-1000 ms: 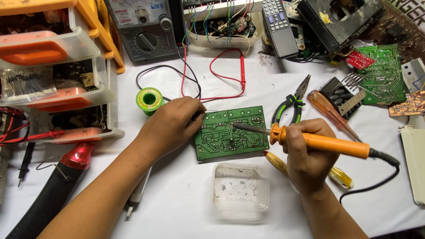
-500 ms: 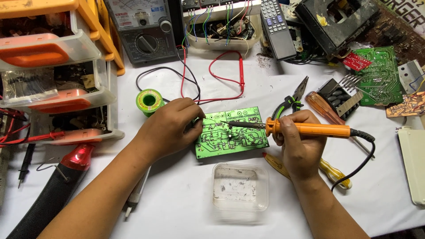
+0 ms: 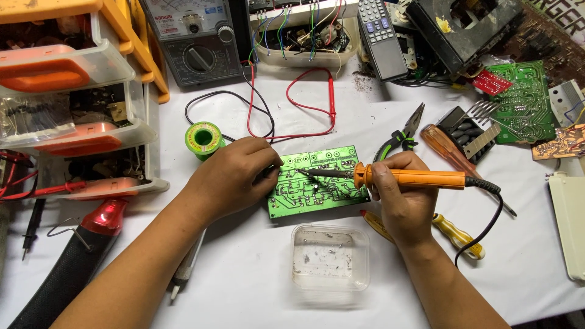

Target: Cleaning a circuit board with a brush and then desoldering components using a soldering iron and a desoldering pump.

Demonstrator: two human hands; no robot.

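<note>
Soldering is the step in hand, judged from the one head view. Right hand (image 3: 403, 194) is closed around the orange handle of the iron (image 3: 420, 178), fingers wrapped fully, cord trailing off to its right; the tip reaches left from that grip onto the upper left part of the green board (image 3: 317, 183). Left hand (image 3: 234, 176) rests on the board's left edge, fingers curled and pinched together near the tip; whether they hold solder wire cannot be told. Board lies flat on the white table (image 3: 244, 274), between the two hands. Solder spool (image 3: 203, 139) sits just beyond the left hand; pliers (image 3: 402, 137) just beyond the right; clear tray (image 3: 329, 257) nearer the body, below the board. Next move, by judgement, calls for a steady tip on one joint and the board pinned firmly.
</note>
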